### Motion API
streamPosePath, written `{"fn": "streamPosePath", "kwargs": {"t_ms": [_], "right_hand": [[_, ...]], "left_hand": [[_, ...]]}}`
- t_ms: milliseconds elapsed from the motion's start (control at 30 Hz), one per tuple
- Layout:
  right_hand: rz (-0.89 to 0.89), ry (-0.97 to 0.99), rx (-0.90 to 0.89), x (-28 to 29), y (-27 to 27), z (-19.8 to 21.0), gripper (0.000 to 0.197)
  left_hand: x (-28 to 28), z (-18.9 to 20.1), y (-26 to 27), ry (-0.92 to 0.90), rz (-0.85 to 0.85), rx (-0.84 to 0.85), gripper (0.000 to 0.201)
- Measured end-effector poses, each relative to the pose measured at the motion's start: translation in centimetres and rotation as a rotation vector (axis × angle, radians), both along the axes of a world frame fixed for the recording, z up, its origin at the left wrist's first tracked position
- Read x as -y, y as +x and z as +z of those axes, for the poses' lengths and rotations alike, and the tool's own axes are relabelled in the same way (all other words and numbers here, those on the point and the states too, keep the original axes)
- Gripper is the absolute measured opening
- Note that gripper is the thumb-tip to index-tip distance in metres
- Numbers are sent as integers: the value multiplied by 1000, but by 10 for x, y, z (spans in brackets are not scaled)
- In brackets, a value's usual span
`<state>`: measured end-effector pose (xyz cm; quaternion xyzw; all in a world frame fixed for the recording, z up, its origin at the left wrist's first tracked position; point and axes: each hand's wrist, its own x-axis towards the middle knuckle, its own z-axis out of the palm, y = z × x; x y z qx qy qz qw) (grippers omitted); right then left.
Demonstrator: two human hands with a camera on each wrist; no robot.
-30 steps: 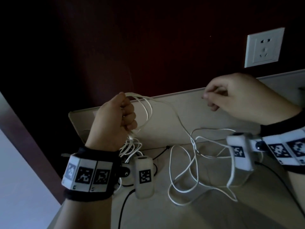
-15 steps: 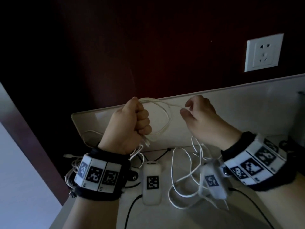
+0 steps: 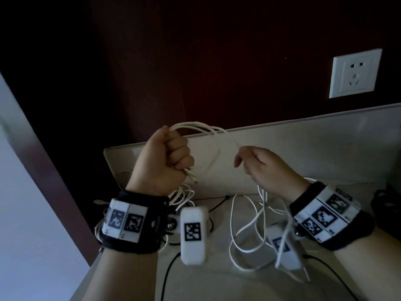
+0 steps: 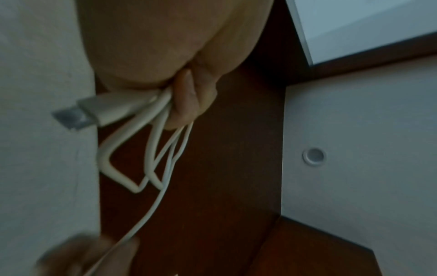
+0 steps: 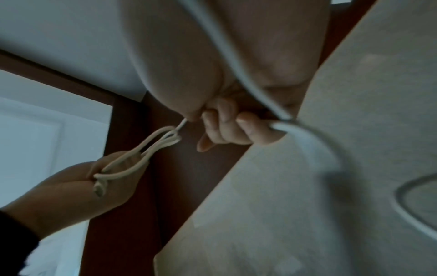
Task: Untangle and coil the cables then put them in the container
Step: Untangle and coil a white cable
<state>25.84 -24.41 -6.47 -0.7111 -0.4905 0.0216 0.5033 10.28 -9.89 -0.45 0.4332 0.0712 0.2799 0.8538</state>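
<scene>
Hands of one person work a white cable [image 3: 201, 129] above a pale countertop [image 3: 217, 283], seen from a head cam in dim light. Left hand [image 3: 162, 161] is a closed fist, raised, w/ several loops of the cable clamped inside; loops arch out the top of the fist toward the right, and a plug end [image 4: 94, 110] sticks out below the little finger. Left wrist cam confirms: fingers [image 4: 187, 99] curled tight round approx. four strands, metal-tipped connector poking out to the side.

Right hand [image 3: 267, 168] sits just right of the fist, lower, near but not touching it. Thumb and forefinger pinch a single strand of the same cable; other fingers [image 5: 227, 127] loosely curled. From the pinch, the strand runs back along the palm and past the wrist, then drops to the counter.

Rest of the cable [image 3: 245, 233] lies in loose, overlapping loops on the countertop between the two wrists and under the right forearm. A second, tighter bunch of white cable [image 3: 182, 194] lies behind the left wrist. Container can't be made out in any view.

Both wrists wear black bands w/ black-and-white square markers; a small white cam unit [image 3: 193, 233] hangs off the left one. Thin black leads [image 3: 169, 270] trail across the counter. White wall socket [image 3: 355, 73] is set in the dark red wall, upper right.
</scene>
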Motion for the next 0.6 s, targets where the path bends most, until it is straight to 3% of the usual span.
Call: {"fn": "streamPosePath", "kwargs": {"t_ms": [100, 200, 300, 467, 600], "right_hand": [[-3, -114, 27, 8, 16, -3, 32], [-277, -141, 185, 13, 17, 1, 31], [-475, -235, 421, 11, -7, 6, 33], [-347, -400, 724, 16, -40, 10, 33], [-208, -383, 800, 31, -56, 29, 19]], "left_hand": [[-24, 4, -15, -50, 84, 78, 49], [-22, 4, -16, 14, 100, 85, 44], [4, 1, -2, 193, 137, 55, 40], [43, -13, 12, 757, 258, -86, 39], [52, -29, 27, 1063, 310, -137, 41]]}}
